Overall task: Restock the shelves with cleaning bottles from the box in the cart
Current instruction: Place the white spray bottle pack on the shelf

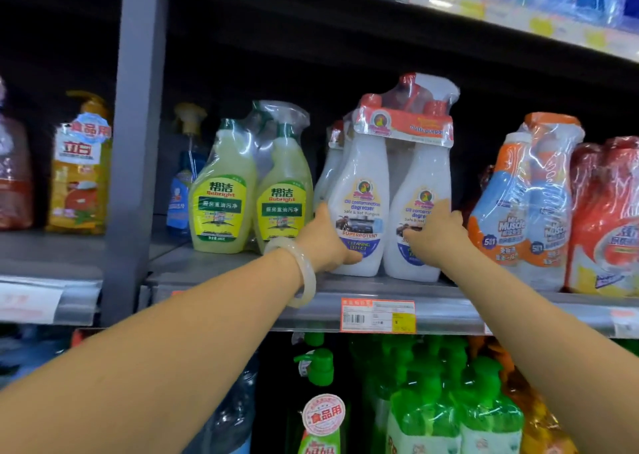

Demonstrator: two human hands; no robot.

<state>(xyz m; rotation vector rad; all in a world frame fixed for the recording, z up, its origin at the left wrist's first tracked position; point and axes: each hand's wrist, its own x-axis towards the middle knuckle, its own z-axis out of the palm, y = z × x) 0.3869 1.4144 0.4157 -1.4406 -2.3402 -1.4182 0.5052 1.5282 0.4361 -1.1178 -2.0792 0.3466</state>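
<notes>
Your left hand (325,236) and right hand (437,234) hold the white degreaser twin pack (390,191), upright near the shelf (449,303) front edge.

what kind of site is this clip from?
Most likely a supermarket cleaning-products aisle. Grey metal shelves carry an orange barcode price tag on the front rail, and shrink-wrapped twin packs stand in rows: white degreaser spray bottles held by the left hand and right hand, beside yellow-green spray bottles.

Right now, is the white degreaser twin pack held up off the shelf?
No, the white degreaser twin pack stands on the shelf, gripped by both hands.
</notes>
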